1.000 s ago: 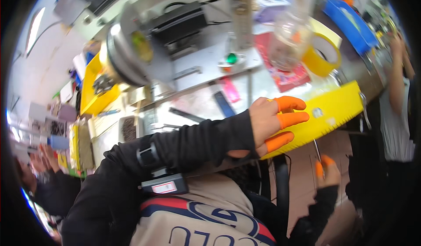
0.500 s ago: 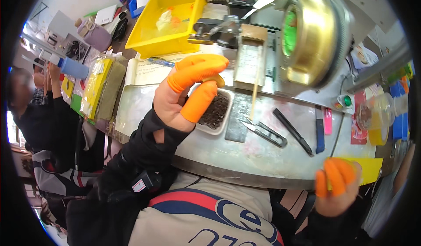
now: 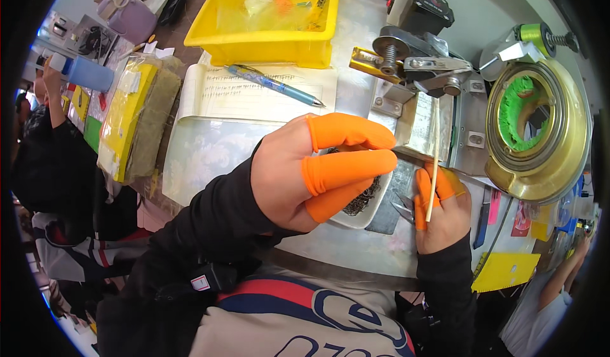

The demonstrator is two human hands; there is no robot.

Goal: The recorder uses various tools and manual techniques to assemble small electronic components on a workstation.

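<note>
My left hand (image 3: 337, 172), with orange finger cots, hovers over a white tray (image 3: 376, 209) of small dark wire-like pieces. Its fingers are pressed together; whatever they pinch is hidden behind them. My right hand (image 3: 443, 214), also in orange finger cots, is closed at the front end of a small paper-lined box (image 3: 422, 131). A thin wooden stick (image 3: 434, 188) extends from the box across this hand. Snips (image 3: 403, 208) lie beside its fingers, their handles covered. What the right fingers hold, if anything, I cannot make out.
A brass ring-shaped machine part (image 3: 569, 147) stands at right, beside a metal clamp mechanism (image 3: 422, 64). Behind the left hand are a notebook (image 3: 210, 93), a pen (image 3: 276, 85) and a yellow bin (image 3: 273, 45). A yellow sheet (image 3: 508, 271) hangs at the table's right edge. Other people sit nearby.
My right hand has come from the table's right edge to the box and snips. My left hand stays over the tray, turned more knuckles-up. The view has shifted closer to the table.
</note>
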